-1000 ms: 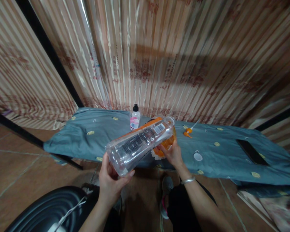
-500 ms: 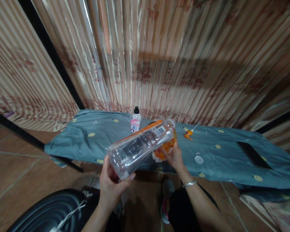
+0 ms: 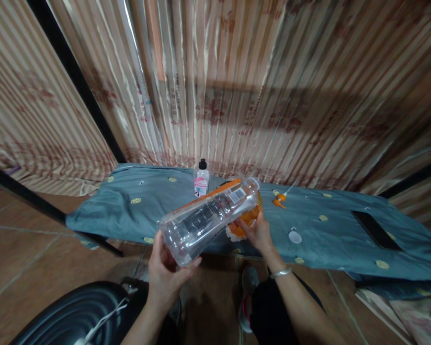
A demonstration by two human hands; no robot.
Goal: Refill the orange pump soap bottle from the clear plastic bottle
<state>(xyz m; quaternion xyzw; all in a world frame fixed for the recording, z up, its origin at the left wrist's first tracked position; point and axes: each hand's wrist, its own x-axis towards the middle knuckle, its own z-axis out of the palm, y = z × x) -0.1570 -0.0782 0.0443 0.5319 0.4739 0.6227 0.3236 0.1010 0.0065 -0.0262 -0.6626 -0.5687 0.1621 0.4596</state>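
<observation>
My left hand (image 3: 168,268) is closed round the base of a large clear plastic bottle (image 3: 204,218), which is tilted with its neck up and to the right. Its side bears an orange and dark label with a barcode. Under that neck, my right hand (image 3: 256,232) grips an orange bottle (image 3: 250,216), mostly hidden behind the clear one and my fingers. The two mouths appear to meet, but the exact contact is hidden. An orange pump head (image 3: 280,199) with a pale tube lies on the cloth to the right, near a white round lid (image 3: 295,237).
A small clear bottle with a black cap (image 3: 201,179) stands behind on the blue-green cloth (image 3: 330,239). A dark phone (image 3: 375,230) lies at the right. Black metal poles (image 3: 79,81) and a striped curtain (image 3: 230,96) border the surface. A black ridged stool (image 3: 75,311) stands at lower left.
Almost nothing differs. Both hands and the two bottles keep the same tilt and place; the view has shifted only very slightly.
</observation>
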